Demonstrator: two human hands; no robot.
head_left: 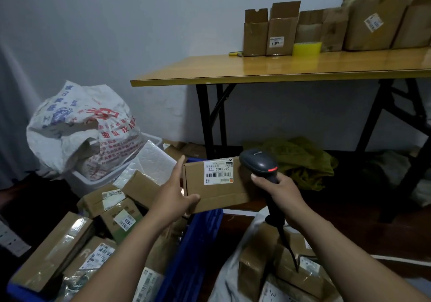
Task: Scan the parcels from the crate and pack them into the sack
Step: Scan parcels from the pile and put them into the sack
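My left hand [174, 193] grips the left end of a flat cardboard parcel [221, 192], thumb under its lower edge, holding it up with its white barcode label [218, 170] facing me. My right hand [279, 191] grips the handle of a dark barcode scanner [258, 163], whose head sits just right of the label with a red light showing. Below on the left, the blue crate [196, 238] holds several cardboard parcels [53, 252]. At the lower right, the open grey sack [235, 259] has several parcels [256, 262] inside it.
A printed white bag [81, 127] stands stuffed in a pale bin at the left. A wooden folding table [279, 67] at the right carries several open cartons [282, 31] and yellow tape [307, 48]. A green cloth [303, 159] lies under it.
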